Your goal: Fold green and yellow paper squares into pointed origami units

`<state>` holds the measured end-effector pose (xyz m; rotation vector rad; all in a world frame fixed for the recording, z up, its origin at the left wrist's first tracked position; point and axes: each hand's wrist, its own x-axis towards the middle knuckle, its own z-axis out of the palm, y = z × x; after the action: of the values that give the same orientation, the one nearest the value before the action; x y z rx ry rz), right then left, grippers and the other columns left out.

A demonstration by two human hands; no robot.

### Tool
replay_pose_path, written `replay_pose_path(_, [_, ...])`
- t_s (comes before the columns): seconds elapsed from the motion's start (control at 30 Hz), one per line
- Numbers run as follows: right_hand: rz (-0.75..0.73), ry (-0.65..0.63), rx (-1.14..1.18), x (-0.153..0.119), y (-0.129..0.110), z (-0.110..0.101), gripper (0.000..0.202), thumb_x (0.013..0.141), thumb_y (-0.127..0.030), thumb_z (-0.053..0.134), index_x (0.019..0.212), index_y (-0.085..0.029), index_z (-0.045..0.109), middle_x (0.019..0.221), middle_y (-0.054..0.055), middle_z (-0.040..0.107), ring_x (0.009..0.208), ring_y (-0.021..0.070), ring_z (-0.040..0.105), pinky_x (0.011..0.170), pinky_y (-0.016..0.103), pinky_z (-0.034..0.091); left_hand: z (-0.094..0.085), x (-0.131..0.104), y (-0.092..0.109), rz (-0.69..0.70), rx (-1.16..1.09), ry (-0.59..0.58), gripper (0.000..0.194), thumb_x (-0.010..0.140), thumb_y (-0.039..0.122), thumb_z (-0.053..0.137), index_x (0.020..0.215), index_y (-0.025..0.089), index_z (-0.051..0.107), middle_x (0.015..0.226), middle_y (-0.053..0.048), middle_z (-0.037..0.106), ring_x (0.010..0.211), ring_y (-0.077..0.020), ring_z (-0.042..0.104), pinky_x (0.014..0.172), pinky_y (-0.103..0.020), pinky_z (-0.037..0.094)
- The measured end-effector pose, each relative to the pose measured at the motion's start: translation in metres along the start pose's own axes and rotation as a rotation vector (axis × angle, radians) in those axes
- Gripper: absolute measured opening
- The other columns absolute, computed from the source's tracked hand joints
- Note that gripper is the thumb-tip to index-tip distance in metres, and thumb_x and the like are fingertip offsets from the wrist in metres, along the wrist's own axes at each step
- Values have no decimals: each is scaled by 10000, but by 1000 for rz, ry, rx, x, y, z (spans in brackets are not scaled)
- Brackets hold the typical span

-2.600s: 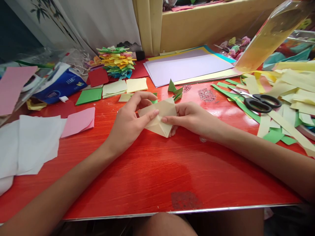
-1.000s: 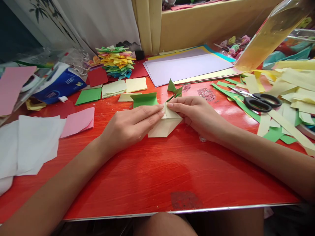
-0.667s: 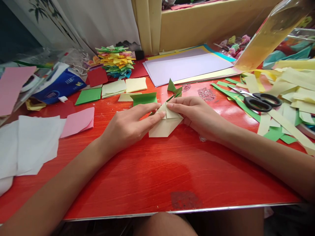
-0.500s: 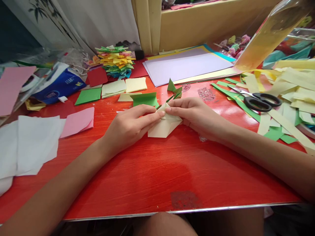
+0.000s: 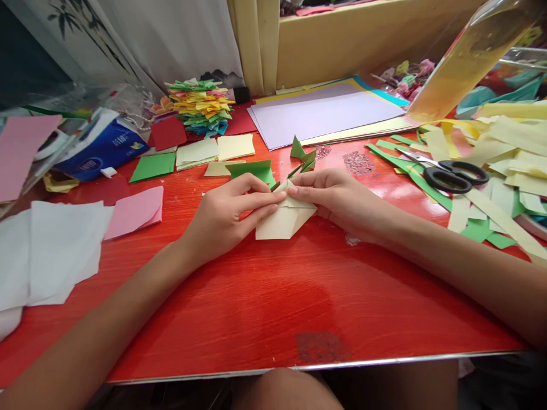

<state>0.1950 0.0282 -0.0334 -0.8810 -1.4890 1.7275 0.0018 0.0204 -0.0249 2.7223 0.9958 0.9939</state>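
Observation:
A small cream paper [image 5: 285, 221], partly folded to a point at its top, lies on the red table [image 5: 239, 319] between my hands. My left hand [image 5: 231, 210] has its fingertips on the paper's upper left edge, closed on it. From the right, my right hand [image 5: 342, 199] pinches the folded top, thumb above and the other fingers partly under the paper. Just behind the fingertips are a green paper sheet [image 5: 253, 169] and small folded green pieces [image 5: 304, 156].
Scissors [image 5: 448, 175] lie on cut strips at the right, near a tilted bottle [image 5: 474, 57]. Purple sheets [image 5: 316, 114] and a stack of folded pieces [image 5: 200, 108] stand behind. Pink paper [image 5: 134, 213], white sheets [image 5: 64, 245] and a blue packet [image 5: 100, 148] are at the left.
My left hand's fingers have shifted and bent slightly, with a gap now showing between the index finger and thumb. My right hand and the cream paper have hardly moved.

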Motion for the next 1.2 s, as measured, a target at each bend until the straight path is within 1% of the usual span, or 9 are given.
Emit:
replay_pose_path(0.17, [11,-14,0,-1,-2,1,108,796,-231,549,851,-219,641,836,14,652,765,142,614,664,235,487,-1,2,0,-177,-129,-42,228,812,242,515,995,271,647,859,-14,599,779,-116,550,660,-224,450])
replay_pose_path(0.43, [-8,52,-142,-2,-6,4,172,784,-210,551,941,-210,622,755,7,648,705,136,612,612,239,485,-3,5,3,-333,-338,-105,185,796,247,535,937,234,655,898,-5,613,801,-113,546,679,-212,436])
replay_pose_path(0.57, [-39,34,-177,0,-4,3,277,775,-189,554,1049,-212,573,804,23,649,756,167,610,646,282,487,-2,6,5,-474,-506,-109,279,767,238,565,1046,234,583,831,7,609,743,-106,559,634,-199,448])
replay_pose_path(0.67, [-24,10,-237,0,-4,5,327,784,-179,534,1111,-201,530,795,30,642,758,170,603,623,277,474,0,6,8,-529,-543,-112,186,764,267,565,932,203,616,798,7,618,712,-104,560,614,-195,443])
replay_pose_path(0.77, [-27,-53,-294,-2,-5,7,364,797,-172,509,1159,-193,490,761,15,629,688,137,580,554,238,437,0,7,12,-562,-527,-119,146,764,304,560,758,176,630,744,11,616,659,-92,535,567,-182,413])
replay_pose_path(0.93, [-47,-140,-322,-6,-8,10,402,795,-155,499,1193,-194,461,634,-35,565,525,76,486,430,181,325,-1,9,17,-610,-548,-121,193,767,319,553,670,161,610,652,21,567,573,-73,471,495,-178,360])
replay_pose_path(1.0, [-44,-121,-308,-6,-7,10,396,791,-159,503,1184,-201,471,646,-28,577,542,86,505,440,187,344,0,8,17,-609,-544,-121,209,770,330,544,666,160,604,644,15,564,562,-80,467,484,-189,355])
replay_pose_path(1.07, [-38,-64,-281,-4,-6,10,374,787,-177,511,1159,-212,493,698,-7,612,607,117,553,486,214,400,2,8,15,-587,-533,-116,198,774,331,538,697,162,606,672,5,585,583,-94,492,501,-204,373])
replay_pose_path(1.2, [-42,74,-229,0,-4,6,345,758,-211,561,1101,-238,534,759,13,645,703,165,602,579,268,472,3,8,9,-523,-531,-106,130,784,257,524,829,173,612,797,-17,626,709,-127,559,611,-236,438])
